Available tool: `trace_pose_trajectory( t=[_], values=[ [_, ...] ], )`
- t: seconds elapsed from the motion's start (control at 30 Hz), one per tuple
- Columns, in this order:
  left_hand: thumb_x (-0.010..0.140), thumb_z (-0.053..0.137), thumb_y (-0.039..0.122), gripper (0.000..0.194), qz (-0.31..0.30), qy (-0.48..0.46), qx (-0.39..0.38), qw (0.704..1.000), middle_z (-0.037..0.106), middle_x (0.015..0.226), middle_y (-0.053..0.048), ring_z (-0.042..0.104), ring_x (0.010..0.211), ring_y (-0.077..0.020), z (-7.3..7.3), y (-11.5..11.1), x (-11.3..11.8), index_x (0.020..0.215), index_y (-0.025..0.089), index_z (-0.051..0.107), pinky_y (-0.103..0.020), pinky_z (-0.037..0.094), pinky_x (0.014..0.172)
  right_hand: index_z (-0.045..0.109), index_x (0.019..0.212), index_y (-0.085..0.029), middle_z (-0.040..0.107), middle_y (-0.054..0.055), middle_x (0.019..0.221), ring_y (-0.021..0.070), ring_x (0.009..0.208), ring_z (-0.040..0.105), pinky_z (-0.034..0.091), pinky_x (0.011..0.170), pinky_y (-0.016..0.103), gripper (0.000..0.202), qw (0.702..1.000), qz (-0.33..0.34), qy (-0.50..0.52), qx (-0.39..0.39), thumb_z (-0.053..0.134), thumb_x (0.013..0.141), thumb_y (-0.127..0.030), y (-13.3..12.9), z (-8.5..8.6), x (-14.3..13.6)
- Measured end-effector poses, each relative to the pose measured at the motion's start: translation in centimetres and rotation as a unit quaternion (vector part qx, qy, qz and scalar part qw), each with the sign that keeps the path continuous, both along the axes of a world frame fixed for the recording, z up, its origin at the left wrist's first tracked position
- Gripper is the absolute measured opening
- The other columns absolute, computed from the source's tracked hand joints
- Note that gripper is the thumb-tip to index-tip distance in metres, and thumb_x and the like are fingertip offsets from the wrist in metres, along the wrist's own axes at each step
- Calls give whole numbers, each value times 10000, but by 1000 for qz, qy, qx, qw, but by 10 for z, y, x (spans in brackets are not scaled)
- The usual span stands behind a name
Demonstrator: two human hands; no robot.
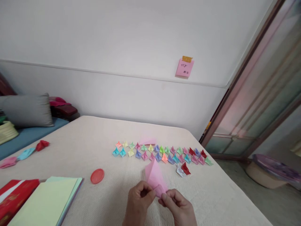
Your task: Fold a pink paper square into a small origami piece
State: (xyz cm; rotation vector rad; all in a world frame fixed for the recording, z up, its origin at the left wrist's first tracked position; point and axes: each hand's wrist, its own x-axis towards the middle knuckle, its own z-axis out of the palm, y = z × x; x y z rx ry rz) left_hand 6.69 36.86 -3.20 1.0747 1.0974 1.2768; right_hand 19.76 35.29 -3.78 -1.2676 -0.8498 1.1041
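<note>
1. Pink paper (154, 174): plain, thin, partly folded, its narrow point aimed away from me.
2. I pinch its near end between my left hand (138, 201) and right hand (178, 208), right of the red disc (97, 176).

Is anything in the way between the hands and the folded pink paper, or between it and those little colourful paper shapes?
Nothing visible. The left hand and right hand pinch the folded pink paper, and its tip points toward the little colourful paper shapes. The round red disc lies off left.
</note>
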Motion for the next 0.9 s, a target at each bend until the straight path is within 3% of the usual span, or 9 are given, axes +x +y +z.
trace_pose_trajectory(
  t=[0.2,0.4,0.9],
  values=[
    [625,714,201,188,20,-86,5,996,468,541,76,414,505,-87,-14,3,6,654,179,530,-194,316,492,554,504,-185,505,-64,455,149,471,542,429,525,258,308,998,-31,48,7,810,524,-357,2,-5,-5],
    [623,744,225,336,45,-154,19,987,629,623,45,549,559,-110,-15,3,13,847,202,496,-199,400,524,547,559,-196,532,-71,476,144,462,556,422,517,246,288,997,-38,59,10,799,525,-330,1,-4,-6],
    [646,744,269,382,37,-169,7,985,625,616,55,525,498,-96,-19,3,12,925,217,488,-197,381,483,559,557,-181,499,-81,467,111,427,506,378,469,216,315,998,-45,46,18,812,545,-367,1,-1,-5]
  ],
)
